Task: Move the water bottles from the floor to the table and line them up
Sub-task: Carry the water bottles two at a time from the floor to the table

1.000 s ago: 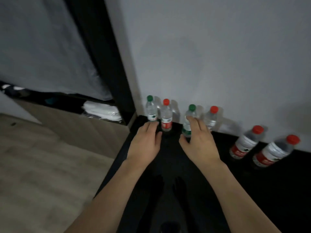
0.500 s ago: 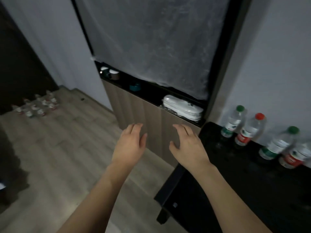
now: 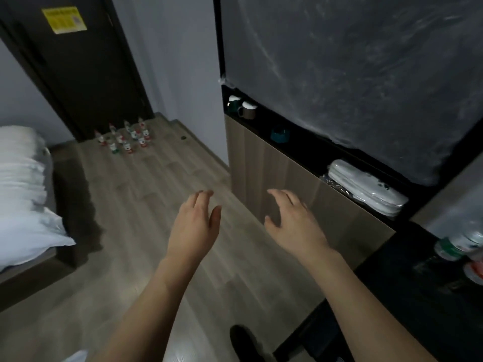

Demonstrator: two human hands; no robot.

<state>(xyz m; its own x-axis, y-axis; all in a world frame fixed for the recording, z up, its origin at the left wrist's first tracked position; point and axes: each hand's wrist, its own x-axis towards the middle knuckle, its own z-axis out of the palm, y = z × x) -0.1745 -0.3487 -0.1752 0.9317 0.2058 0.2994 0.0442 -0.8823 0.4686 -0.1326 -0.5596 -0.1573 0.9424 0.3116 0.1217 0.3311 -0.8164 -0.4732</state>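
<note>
Several small water bottles (image 3: pixel 125 138) with red and green labels stand in a cluster on the wooden floor by the dark door, far ahead on the left. At the right edge, a green-labelled bottle (image 3: pixel 458 242) and part of a red-labelled one (image 3: pixel 475 270) stand on the black table (image 3: pixel 407 291), blurred. My left hand (image 3: pixel 194 226) and my right hand (image 3: pixel 294 223) hover empty above the floor at the middle of the view, fingers spread, far from both groups of bottles.
A wood-fronted cabinet (image 3: pixel 282 184) stands right of my hands, with mugs (image 3: pixel 247 111) and a white wrapped pack (image 3: pixel 366 189) in its open shelf. A bed with white bedding (image 3: pixel 23 189) fills the left. A dark door (image 3: pixel 78 66) closes the far end. My dark shoe (image 3: pixel 243 340) shows below.
My view has swung left from the table toward the floor and the door. Both hands left the lined-up bottles empty. The bottles on the floor came into view.
</note>
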